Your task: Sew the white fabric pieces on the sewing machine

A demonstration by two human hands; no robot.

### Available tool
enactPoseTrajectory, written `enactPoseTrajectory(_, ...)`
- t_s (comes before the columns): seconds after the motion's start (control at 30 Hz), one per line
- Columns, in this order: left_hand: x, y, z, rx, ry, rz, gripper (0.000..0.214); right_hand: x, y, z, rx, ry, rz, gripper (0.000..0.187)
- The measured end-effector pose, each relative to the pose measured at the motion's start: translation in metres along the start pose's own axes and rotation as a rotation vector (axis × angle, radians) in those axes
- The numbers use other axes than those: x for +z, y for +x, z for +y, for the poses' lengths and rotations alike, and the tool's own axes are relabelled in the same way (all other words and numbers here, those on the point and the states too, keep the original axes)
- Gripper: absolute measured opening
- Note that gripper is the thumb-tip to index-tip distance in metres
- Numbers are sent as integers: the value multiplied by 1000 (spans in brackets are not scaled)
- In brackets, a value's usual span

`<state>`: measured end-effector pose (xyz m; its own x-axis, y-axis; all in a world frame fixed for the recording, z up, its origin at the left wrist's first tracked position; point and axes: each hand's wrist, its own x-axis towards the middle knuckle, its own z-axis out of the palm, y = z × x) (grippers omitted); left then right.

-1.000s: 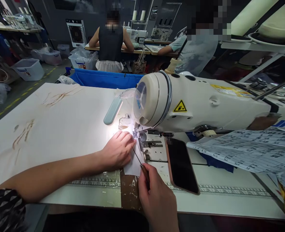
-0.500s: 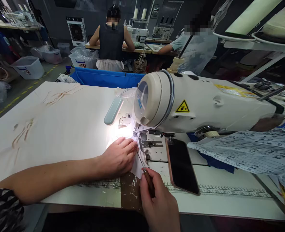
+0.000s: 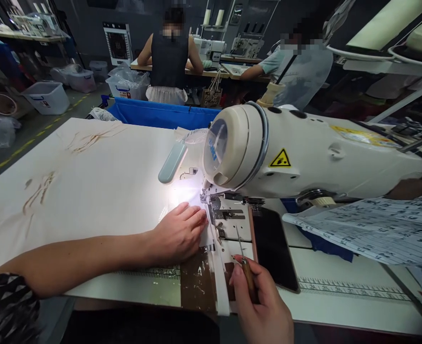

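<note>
Two hands: left hand (image 3: 178,234) lies flat, open on white fabric (image 3: 221,286); right hand (image 3: 264,310) grips awl (image 3: 243,260).

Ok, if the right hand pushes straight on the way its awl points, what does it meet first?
Probably the metal needle plate just beyond the awl in the right hand, then the sewing machine head; how high the tip rides is unclear.

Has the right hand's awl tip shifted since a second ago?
Yes. The right hand carried the awl rightward, away from the left hand, up close to the phone.
</note>
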<state>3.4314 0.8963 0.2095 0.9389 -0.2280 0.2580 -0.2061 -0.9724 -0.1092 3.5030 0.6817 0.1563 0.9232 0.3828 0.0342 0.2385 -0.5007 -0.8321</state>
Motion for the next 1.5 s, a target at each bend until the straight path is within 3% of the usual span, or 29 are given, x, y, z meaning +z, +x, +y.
enactPoseTrajectory(0.3, -1, 0, 1, -2, 5, -13, 41, 9, -10, -17, 50, 57, 112, 42)
enactPoseTrajectory(0.57, -1, 0, 1, -5, -46, -7, 36, 0, 1, 7, 82, 45, -54, 53)
enactPoseTrajectory(0.77, -1, 2, -1, -19, -20, -31, 37, 2, -9, -6, 25, 225, -14, 60)
enactPoseTrajectory(0.83, 1, 3, -3, -26, -14, -24, 38, 3, -14, -12, 0, 236, 34, 52)
enactPoseTrajectory(0.9, 2, 5, -5, -39, -15, -20, 37, 6, -17, -14, -102, 174, 68, 36)
enactPoseTrajectory(1.0, 1, 8, -8, -66, -39, -60, 31, 12, -14, -17, -410, 74, 51, 21)
enactPoseTrajectory(1.1, -1, 11, -11, -92, -63, -116, 27, 20, -4, -24, -689, -14, 36, 21)
enactPoseTrajectory(1.2, -2, 11, -13, -101, -74, -127, 25, 27, 6, -34, -863, -169, 49, 21)
enactPoseTrajectory(1.3, -1, 11, -14, -95, -85, -123, 25, 32, 13, -41, -914, -311, 126, 24)
enactPoseTrajectory(1.5, 2, 10, -14, -94, -89, -104, 28, 39, 17, -45, -882, -426, 168, 28)
